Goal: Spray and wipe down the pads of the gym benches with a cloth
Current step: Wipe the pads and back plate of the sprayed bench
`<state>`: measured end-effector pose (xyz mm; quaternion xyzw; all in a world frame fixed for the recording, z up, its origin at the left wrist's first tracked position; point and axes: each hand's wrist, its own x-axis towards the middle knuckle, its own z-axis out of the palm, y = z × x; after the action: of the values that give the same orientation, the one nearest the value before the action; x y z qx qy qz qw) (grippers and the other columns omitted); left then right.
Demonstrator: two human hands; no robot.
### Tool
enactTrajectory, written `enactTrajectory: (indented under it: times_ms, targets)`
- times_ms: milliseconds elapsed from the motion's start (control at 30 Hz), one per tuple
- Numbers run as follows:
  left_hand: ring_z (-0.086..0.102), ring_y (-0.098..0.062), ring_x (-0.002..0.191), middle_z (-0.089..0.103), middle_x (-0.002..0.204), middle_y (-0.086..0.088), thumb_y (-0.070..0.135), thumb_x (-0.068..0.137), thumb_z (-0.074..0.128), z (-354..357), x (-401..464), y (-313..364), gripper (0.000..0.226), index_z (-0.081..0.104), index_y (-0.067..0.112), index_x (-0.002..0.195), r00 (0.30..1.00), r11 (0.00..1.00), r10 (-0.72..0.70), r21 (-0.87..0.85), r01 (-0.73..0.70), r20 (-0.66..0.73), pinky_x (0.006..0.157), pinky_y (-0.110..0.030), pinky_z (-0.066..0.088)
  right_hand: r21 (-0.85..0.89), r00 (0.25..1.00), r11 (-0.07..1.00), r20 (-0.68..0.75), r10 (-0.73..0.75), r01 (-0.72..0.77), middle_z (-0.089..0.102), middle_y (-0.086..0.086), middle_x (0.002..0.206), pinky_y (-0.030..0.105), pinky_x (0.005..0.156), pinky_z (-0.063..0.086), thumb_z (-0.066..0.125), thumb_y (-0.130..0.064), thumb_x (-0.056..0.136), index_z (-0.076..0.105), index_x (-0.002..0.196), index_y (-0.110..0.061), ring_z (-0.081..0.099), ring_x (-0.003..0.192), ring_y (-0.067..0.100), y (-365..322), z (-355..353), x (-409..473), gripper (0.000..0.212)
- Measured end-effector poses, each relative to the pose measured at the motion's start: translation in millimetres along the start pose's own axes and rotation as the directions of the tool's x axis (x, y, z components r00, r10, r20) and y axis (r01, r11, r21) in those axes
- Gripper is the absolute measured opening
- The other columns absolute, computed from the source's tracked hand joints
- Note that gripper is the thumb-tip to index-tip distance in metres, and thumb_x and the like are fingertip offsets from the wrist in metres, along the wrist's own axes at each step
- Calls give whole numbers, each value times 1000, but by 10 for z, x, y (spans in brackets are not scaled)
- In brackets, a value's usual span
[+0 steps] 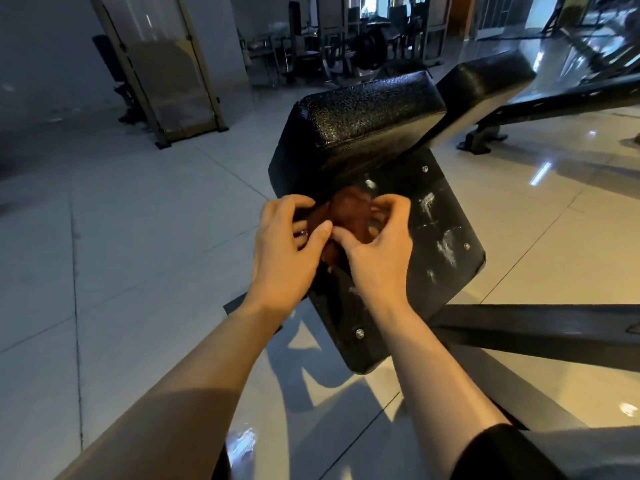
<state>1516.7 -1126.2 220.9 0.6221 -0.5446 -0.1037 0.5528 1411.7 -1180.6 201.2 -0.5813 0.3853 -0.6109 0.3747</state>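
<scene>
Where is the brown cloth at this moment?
In the head view, the brown cloth sits near the centre, bunched between the left hand and the right hand, over the black bench pad.

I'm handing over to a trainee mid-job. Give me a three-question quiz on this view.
1. True or false: both hands hold the cloth.
2. What colour is the cloth?
3. White streaks show on: A) the floor, B) the pad, C) the frame.

Key:
1. True: the left hand and right hand each pinch it.
2. Brown.
3. B.
</scene>
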Motion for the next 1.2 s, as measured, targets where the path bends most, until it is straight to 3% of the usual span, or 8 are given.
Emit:
enactTrajectory:
  times_ms: [167,400,633,767,900,1000,1100,1200]
  targets:
    - [43,-8,120,32,135,-2,9,87,68,-31,-56,-180,64,34,12,141,993,958,101,276,-78,-68,88,5,31,-154,858,936,-373,-352,317,47,26,119,4,91,33,74,-2,76,54,113,2,43,108,13,-121,229,11,42]
    - [16,11,131,20,154,1,2,85,66,-172,-19,-413,86,18,22,153,975,860,210,459,-221,77,100,6,14,-189,849,895,-287,-444,405,40,25,122,38,75,55,59,-25,89,40,117,-20,52,105,33,29,665,136,34]
    - [13,11,134,20,157,8,3,87,64,-277,38,-535,93,6,42,150,973,825,183,516,-231,143,101,5,9,-232,822,891,-347,-451,391,42,28,117,36,66,56,57,-25,86,39,115,-19,53,100,34,139,852,203,35]
    - [11,13,132,21,158,6,2,87,64,-266,31,-537,95,4,42,149,971,829,178,508,-235,159,98,8,9,-220,822,895,-357,-443,387,29,8,121,39,66,58,53,-26,87,36,116,-21,53,103,37,124,865,218,34]
    - [11,12,133,18,159,8,1,88,62,-227,13,-531,99,-2,45,149,976,831,148,515,-210,158,95,10,9,-304,922,899,-127,-367,316,34,13,124,30,66,49,54,-22,88,39,118,-19,56,98,34,323,830,168,34]
    - [7,13,133,15,159,8,0,88,61,-185,1,-533,101,-6,45,149,980,827,136,528,-194,147,96,10,5,-370,989,925,143,-41,92,37,10,124,26,72,39,56,-15,92,47,126,-15,56,98,29,575,712,78,35]
    - [11,8,139,16,159,8,0,88,60,-124,-15,-528,98,-2,41,152,985,845,141,505,-174,102,100,6,8,-281,995,959,-98,11,-38,37,8,119,11,71,32,60,-14,91,48,117,-7,47,88,13,542,577,44,29]
    - [24,-9,144,20,158,2,-4,85,61,-22,-35,-542,97,4,31,155,984,851,173,496,-174,49,101,-1,20,-138,898,978,-393,-198,155,40,26,121,-3,81,29,63,-5,87,51,114,7,38,94,-2,288,514,193,31]
